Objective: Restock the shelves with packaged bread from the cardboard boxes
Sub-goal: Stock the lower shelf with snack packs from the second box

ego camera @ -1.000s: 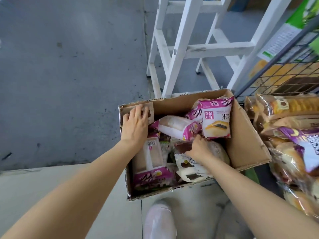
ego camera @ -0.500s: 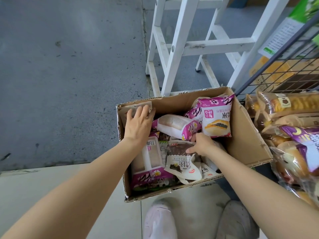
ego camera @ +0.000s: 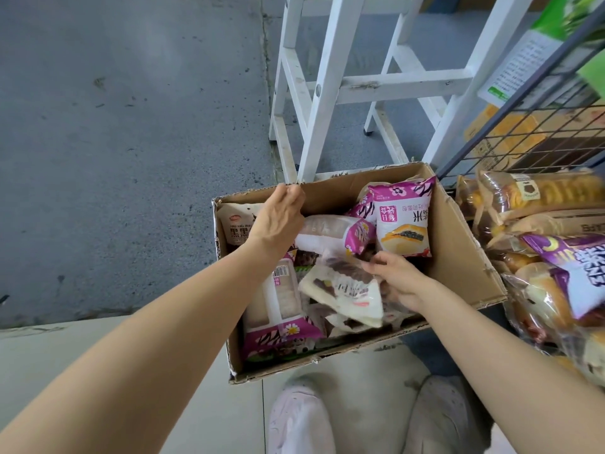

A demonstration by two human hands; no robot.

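Packaged bread (ego camera: 340, 290) white-wrapped, dark filling; right hand (ego camera: 397, 276) gripping it

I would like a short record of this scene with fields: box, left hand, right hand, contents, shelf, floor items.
box: cardboard box, open, on the floor
left hand: left hand on the box's far rim
right hand: right hand gripping a white bread packet
contents: pink bread packet upright, others lying mixed
shelf: wire shelf at right, bread bags stacked
floor items: white ladder behind box
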